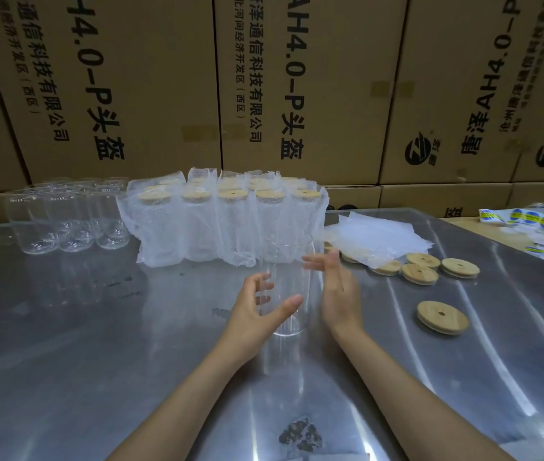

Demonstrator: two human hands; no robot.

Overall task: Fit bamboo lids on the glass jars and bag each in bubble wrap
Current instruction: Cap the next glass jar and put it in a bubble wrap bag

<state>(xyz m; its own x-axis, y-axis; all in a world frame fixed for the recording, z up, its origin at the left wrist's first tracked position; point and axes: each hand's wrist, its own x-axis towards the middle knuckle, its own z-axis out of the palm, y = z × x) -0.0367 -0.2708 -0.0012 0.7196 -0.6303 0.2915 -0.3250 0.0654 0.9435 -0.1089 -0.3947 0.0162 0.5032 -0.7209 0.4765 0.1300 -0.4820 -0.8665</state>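
Glass is what I am working with at the centre of the head view, my only one: a clear jar (288,287) stands upright on the steel desk (97,344), no lid on it yet. My left hand (257,311) sits at its left side with the fingers (264,281) spread and only loosely curved, thumb reaching across the front. They look close to or just brushing the glass, not clamped on it. My right hand (337,287) is flat and straight-fingered just to the jar's right, holding nothing.

Behind, a row of bagged jars (230,224) with bamboo lids stands in bubble wrap, and bare jars (67,217) wait at the far left. A single loose lid (442,317) lies to my right, more lids (423,266) lie beyond it, and a heap of bubble bags (377,237) sits near them. Cartons (150,84) wall off the back, and a sticker roll (530,217) lies at the far right.

My worry is the jar tipping. With neither hand truly gripping, a careless reach for the lid could knock it over on the slick steel, or into the wrapped row close behind.

Hard to judge: the jar's rim melts into the white wrap behind it, so its exact height is unclear. My right fingertips are motion-blurred. I cannot tell whether the left fingers behind the glass actually touch it. Some lids are half buried under the bags.
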